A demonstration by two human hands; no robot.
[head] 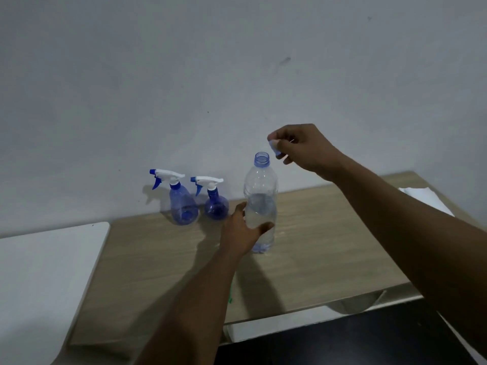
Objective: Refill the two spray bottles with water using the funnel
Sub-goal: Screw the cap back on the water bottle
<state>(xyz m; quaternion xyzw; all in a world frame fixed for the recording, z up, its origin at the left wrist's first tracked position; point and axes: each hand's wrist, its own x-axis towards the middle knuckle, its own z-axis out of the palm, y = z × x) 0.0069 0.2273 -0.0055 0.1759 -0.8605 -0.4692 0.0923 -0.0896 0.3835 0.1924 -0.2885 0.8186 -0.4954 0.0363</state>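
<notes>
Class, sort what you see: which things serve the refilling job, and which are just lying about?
Job: taller spray bottle, rounder spray bottle, water bottle in left hand, cap in right hand.
Lying about: white sheet, white board.

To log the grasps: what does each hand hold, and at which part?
The left hand grips the water bottle around its lower body; the right hand pinches the blue cap by its side.

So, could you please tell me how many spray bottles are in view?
2. The taller spray bottle stands at the back of the wooden table, by the wall; the rounder spray bottle stands just right of it, beside the water bottle. No others visible.
</notes>
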